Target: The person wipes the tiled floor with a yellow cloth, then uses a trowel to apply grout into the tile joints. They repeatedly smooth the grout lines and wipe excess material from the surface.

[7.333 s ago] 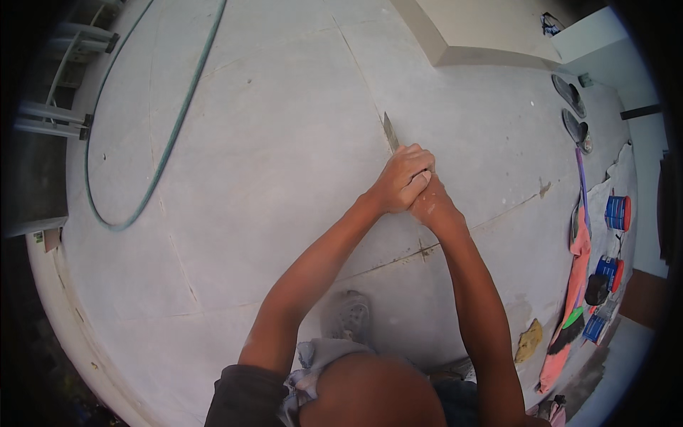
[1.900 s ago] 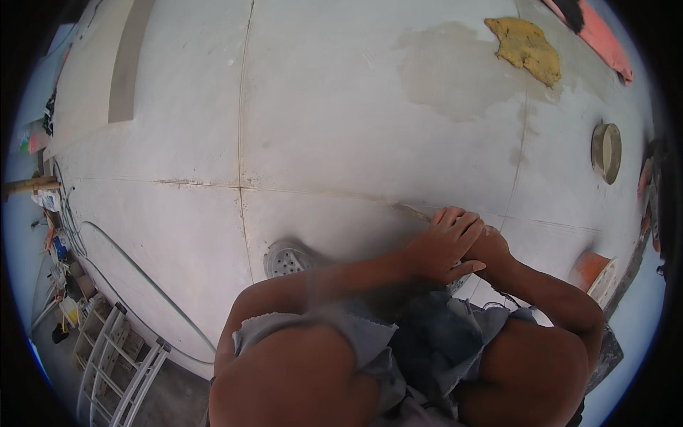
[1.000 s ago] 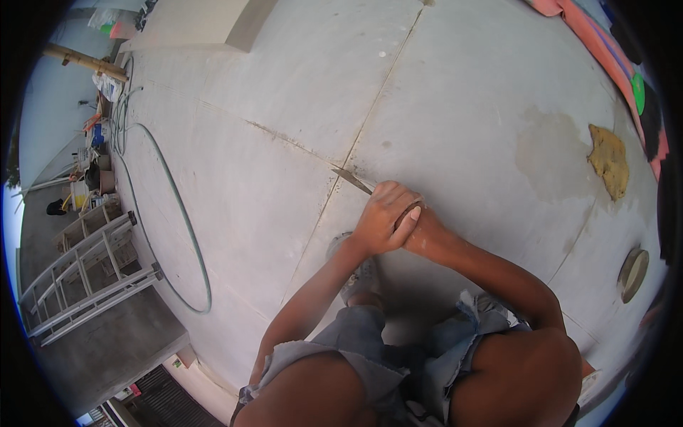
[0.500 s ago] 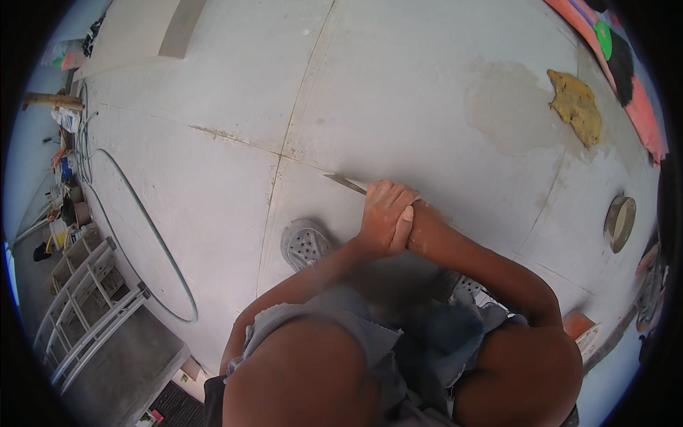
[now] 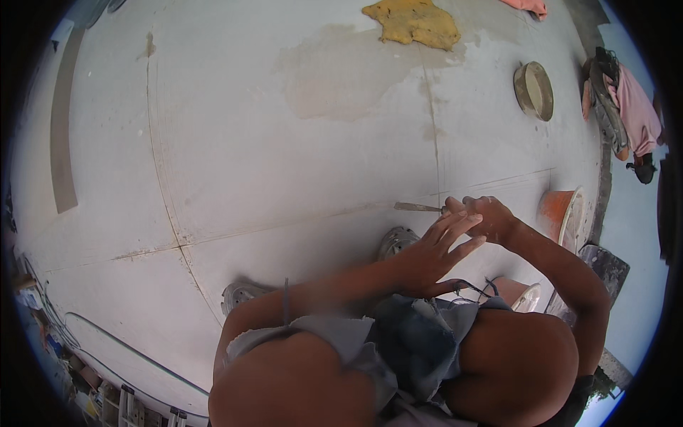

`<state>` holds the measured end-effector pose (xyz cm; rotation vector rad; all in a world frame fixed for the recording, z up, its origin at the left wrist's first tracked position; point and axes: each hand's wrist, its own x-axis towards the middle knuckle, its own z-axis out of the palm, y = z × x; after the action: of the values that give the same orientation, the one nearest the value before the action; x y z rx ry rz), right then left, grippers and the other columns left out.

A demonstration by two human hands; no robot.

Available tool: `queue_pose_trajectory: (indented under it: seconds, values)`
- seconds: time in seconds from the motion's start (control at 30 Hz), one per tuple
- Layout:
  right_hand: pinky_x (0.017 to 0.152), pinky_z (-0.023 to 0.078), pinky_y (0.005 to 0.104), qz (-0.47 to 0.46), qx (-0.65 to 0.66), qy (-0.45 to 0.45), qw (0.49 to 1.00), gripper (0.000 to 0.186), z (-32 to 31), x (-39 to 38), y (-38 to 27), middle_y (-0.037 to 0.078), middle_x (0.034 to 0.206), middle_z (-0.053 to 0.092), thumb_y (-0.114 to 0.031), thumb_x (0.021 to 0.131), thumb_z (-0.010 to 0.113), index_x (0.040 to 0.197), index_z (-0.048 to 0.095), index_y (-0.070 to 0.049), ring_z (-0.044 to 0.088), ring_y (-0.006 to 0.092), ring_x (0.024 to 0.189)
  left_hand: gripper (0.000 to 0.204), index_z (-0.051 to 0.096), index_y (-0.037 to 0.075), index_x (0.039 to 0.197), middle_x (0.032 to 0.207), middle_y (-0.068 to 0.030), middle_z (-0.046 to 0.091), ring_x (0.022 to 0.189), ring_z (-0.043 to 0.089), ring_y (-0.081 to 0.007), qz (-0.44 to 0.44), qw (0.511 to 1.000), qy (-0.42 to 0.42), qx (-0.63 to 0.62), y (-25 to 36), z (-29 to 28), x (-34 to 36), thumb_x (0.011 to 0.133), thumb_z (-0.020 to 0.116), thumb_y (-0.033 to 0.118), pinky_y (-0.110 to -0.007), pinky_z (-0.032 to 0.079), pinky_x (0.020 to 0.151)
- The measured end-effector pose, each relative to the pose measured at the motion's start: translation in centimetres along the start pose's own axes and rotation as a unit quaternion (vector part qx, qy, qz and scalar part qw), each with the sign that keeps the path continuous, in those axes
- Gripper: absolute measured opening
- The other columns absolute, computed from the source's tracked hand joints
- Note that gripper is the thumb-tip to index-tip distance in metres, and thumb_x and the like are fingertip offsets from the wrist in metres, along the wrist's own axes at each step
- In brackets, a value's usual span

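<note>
My right hand [image 5: 491,217] is closed around a narrow flat-bladed hand tool [image 5: 418,207]. Its thin greyish blade points left, just above the pale grey floor [image 5: 284,164], and the fingers hide its handle. Close against that hand, my left hand [image 5: 437,252] has its fingers stretched and apart. Its fingertips overlap the right hand in the picture; whether they touch it I cannot tell. Below the blade is a grey clog [image 5: 397,242] on one foot, and a second grey clog [image 5: 242,293] is farther left.
A yellow cloth [image 5: 413,23] lies by a damp patch [image 5: 334,78]. To the right are a round sieve-like pan [image 5: 533,91], an orange bucket [image 5: 556,212] and a dark board [image 5: 605,267]. Pink and grey clothing [image 5: 633,114], possibly a person, shows beyond. A hose [image 5: 135,352] runs at lower left.
The view has swung right. My left hand was clasped over the right; now it has loosened and its fingers are spread. The bladed tool remains in my right hand.
</note>
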<state>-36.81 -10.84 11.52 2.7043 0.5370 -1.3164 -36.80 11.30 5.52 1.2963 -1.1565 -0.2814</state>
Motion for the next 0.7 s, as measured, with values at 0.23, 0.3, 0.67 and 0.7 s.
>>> queue_pose_trajectory:
  seconds: [0.23,0.3,0.67,0.7]
  values:
    - [0.066,0.061,0.0468,0.062,-0.01,0.029,0.998,0.031,2.3,-3.1,4.3,0.013,0.083,0.071,-0.038,0.104,0.061,0.122,0.052,-0.014,0.075,0.0357,0.071,0.042,0.062,-0.001,0.134,0.133,-0.0191,0.064,0.12,0.059,-0.0383,-0.101,0.992,-0.011,0.07,0.1,-8.3,-8.3,0.098,0.066,0.022,-0.052,0.045,0.106]
    - [0.066,0.061,0.0469,0.068,-0.007,0.038,0.997,0.031,3.6,-4.0,5.2,0.012,0.084,0.071,-0.038,0.103,0.061,0.122,0.052,-0.015,0.074,0.0357,0.07,0.028,0.067,-0.001,0.124,0.113,-0.0164,0.072,0.099,0.067,-0.0373,-0.149,0.979,0.014,0.135,1.0,-11.9,-12.2,0.101,0.059,0.014,-0.049,0.052,0.09]
    - [0.067,0.06,0.0456,0.026,0.139,0.171,0.975,0.039,1.6,-2.0,3.3,0.007,0.094,0.07,-0.042,0.103,0.064,0.133,0.054,-0.018,0.072,0.0329,0.073,0.022,0.07,-0.002,0.116,0.089,-0.019,0.072,0.072,0.069,-0.0378,-0.393,0.872,0.105,0.273,7.1,-15.4,-26.0,0.096,0.063,0.001,-0.045,0.054,0.065]
    - [0.067,0.06,0.0455,0.012,0.151,0.168,0.974,0.041,1.5,-1.0,2.1,0.007,0.096,0.07,-0.044,0.104,0.063,0.134,0.055,-0.018,0.072,0.0328,0.074,0.022,0.07,-0.002,0.116,0.088,-0.0192,0.071,0.073,0.069,-0.0374,-0.399,0.87,0.089,0.275,6.8,-15.3,-25.0,0.096,0.063,0.0,-0.044,0.054,0.064]
